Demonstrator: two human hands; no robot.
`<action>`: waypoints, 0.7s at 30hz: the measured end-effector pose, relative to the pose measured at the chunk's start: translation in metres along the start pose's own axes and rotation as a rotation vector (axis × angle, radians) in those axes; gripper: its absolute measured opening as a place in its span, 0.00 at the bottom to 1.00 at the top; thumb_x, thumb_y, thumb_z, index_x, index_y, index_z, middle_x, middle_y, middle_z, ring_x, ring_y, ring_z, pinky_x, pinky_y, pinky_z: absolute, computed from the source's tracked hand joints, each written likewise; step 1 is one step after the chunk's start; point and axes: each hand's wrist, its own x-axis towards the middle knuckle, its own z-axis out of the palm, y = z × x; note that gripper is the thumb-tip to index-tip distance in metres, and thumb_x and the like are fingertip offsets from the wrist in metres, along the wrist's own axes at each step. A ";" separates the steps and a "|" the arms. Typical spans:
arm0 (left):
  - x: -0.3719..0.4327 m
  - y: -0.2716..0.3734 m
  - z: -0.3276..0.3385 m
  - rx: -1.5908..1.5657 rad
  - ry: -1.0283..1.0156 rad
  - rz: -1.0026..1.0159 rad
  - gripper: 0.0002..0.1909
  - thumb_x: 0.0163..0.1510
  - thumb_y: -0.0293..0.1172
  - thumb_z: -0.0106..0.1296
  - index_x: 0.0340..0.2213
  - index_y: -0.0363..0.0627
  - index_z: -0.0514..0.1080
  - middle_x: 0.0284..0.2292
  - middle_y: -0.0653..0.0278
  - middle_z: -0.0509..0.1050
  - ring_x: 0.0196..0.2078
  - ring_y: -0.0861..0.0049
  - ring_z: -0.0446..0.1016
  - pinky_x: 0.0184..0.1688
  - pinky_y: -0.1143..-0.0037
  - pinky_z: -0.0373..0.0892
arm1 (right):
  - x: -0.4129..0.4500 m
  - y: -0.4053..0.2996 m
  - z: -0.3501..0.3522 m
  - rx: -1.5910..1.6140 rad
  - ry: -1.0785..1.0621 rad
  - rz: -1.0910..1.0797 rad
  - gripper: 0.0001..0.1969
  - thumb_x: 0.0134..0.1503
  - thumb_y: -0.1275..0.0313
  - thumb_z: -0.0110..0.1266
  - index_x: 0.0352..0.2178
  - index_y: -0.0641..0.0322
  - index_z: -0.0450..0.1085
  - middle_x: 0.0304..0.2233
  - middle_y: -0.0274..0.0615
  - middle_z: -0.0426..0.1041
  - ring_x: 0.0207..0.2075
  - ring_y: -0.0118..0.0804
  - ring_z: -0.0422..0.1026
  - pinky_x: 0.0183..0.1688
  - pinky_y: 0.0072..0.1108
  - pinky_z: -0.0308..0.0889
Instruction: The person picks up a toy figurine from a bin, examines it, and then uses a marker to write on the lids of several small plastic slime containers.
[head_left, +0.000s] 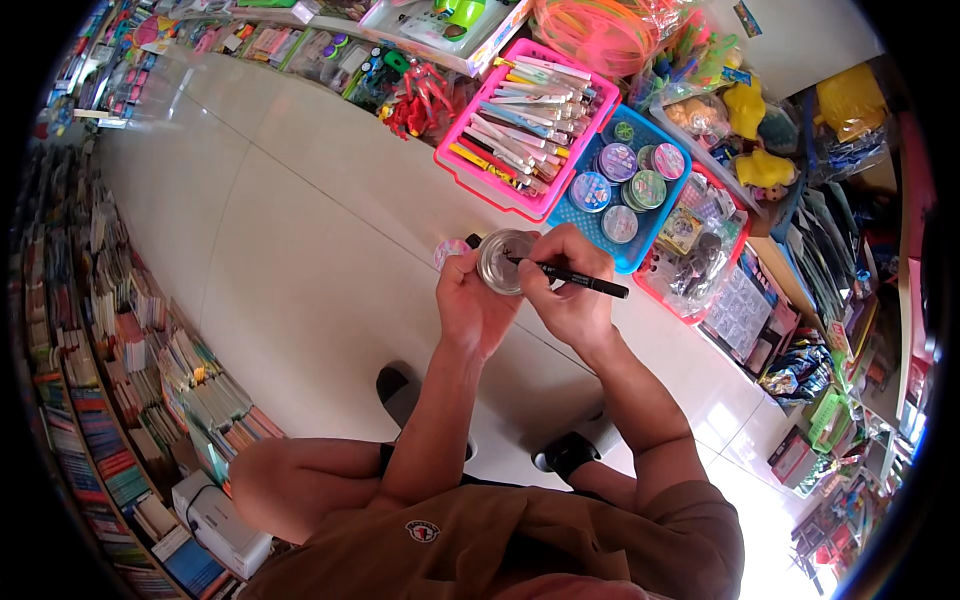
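My left hand (474, 311) grips a small clear round tub (501, 274) by its side, a flat face turned up towards me. A black marker (581, 277) is pinched in my right hand (574, 300), its tip touching that face beside a few dark strokes. Just past my left thumb shows a pink patterned round lid (451, 252), partly hidden; whether it is held or lies on the floor I cannot tell. A small black piece (473, 240), possibly the marker's cap, sticks out behind the tub.
Beyond my hands stand a pink basket (452, 166) of pens, a blue basket (556, 217) of round lidded tubs, and a red-rimmed basket (679, 309) of small packets. Bookshelves (112, 390) line the left. A white box-shaped device (221, 521) sits by my knee, above the tiled floor (300, 225).
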 end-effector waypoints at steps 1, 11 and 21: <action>0.000 0.000 -0.001 -0.011 0.007 0.000 0.30 0.63 0.43 0.32 0.55 0.33 0.68 0.55 0.50 0.73 0.60 0.62 0.71 0.64 0.59 0.62 | -0.002 0.003 0.002 0.001 -0.001 0.000 0.08 0.51 0.80 0.63 0.31 0.67 0.70 0.30 0.45 0.78 0.27 0.27 0.78 0.30 0.19 0.73; 0.013 -0.009 -0.003 0.724 0.227 0.255 0.23 0.55 0.20 0.59 0.47 0.39 0.58 0.49 0.52 0.71 0.47 0.74 0.73 0.48 0.72 0.73 | 0.014 -0.014 -0.032 -0.302 -0.175 -0.217 0.14 0.53 0.77 0.65 0.40 0.64 0.71 0.40 0.49 0.77 0.43 0.56 0.74 0.46 0.37 0.69; 0.027 -0.058 -0.018 1.166 0.176 0.269 0.31 0.47 0.29 0.70 0.48 0.34 0.63 0.50 0.50 0.72 0.50 0.64 0.76 0.52 0.69 0.71 | -0.009 0.031 -0.042 -0.691 -0.314 -0.105 0.25 0.41 0.77 0.69 0.40 0.61 0.65 0.35 0.48 0.71 0.42 0.55 0.72 0.47 0.41 0.65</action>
